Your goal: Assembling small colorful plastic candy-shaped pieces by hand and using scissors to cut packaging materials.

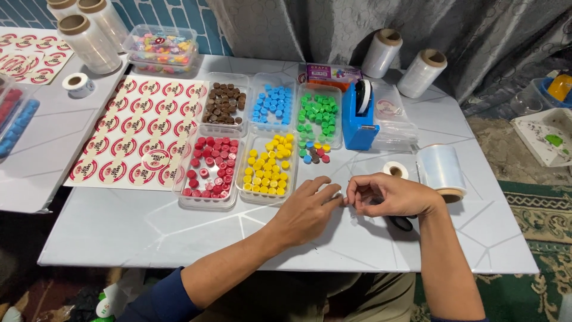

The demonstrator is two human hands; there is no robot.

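Observation:
My left hand [307, 210] rests palm down on the white table [149, 232], fingers stretched toward my right hand [384, 195]. The right hand's fingertips are pinched together next to the left fingertips; whether something small or clear sits between them I cannot tell. Just beyond the hands stand clear trays of small caps: red [210, 167], yellow [268, 167], brown [224, 103], blue [272, 106] and green [317, 114]. A few loose caps [314, 154] lie by the yellow tray. Black scissor handles [402, 223] peek out under my right hand.
A blue tape dispenser [359, 116] stands right of the green tray. A clear film roll [442, 170] and a small tape roll [395, 170] lie beyond my right hand. A round-sticker sheet [134, 134] covers the left; more film rolls [89, 43] stand at the back.

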